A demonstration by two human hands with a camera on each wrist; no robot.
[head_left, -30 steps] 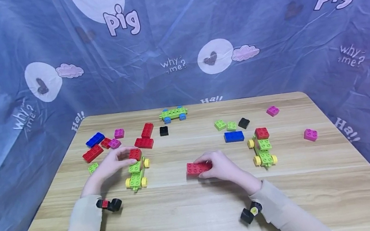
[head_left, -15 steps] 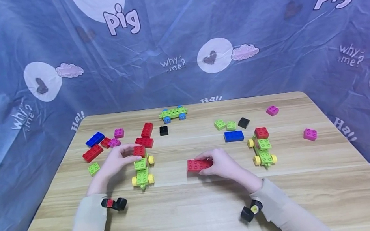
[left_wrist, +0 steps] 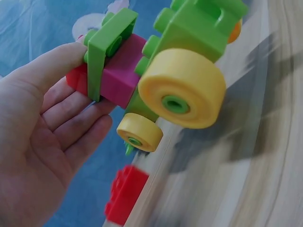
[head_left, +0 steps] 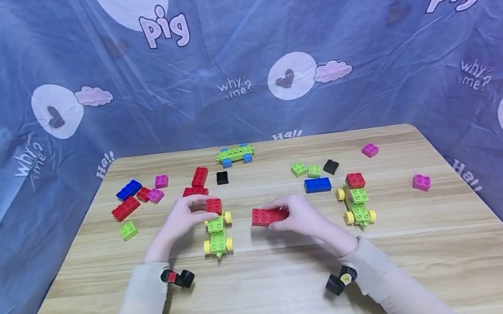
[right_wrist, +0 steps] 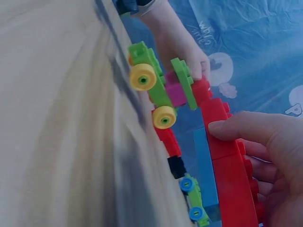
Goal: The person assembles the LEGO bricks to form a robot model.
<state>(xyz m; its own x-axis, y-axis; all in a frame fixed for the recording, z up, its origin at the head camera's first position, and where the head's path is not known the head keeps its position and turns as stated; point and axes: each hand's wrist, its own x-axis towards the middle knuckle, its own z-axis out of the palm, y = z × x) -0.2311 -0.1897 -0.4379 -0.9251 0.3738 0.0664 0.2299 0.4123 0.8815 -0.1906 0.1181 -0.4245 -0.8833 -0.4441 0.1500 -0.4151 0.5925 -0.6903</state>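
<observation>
My left hand (head_left: 177, 222) grips a toy car (head_left: 217, 242) by its top, its thumb against the green plate in the left wrist view. The car has a green base, yellow wheels (left_wrist: 182, 89), a magenta brick (left_wrist: 124, 71), a raised green plate and a red brick (head_left: 213, 206). To its right, my right hand (head_left: 307, 219) pinches a red brick piece (head_left: 262, 216). The right wrist view shows this piece as two red bricks (right_wrist: 232, 189) end to end, with a blue brick (right_wrist: 205, 165) along their underside. A small gap separates the car and the red piece.
A similar yellow-wheeled car (head_left: 360, 214) stands at right, near a blue brick (head_left: 317, 185). A green car base with blue wheels (head_left: 235, 154) sits at the back. Loose bricks lie at left, including a green one (head_left: 128, 230), and magenta ones (head_left: 422, 182) at right.
My left hand has carried the car rightward, closer to the red piece. My right hand has risen slightly with the red piece and moved a little away from me.
</observation>
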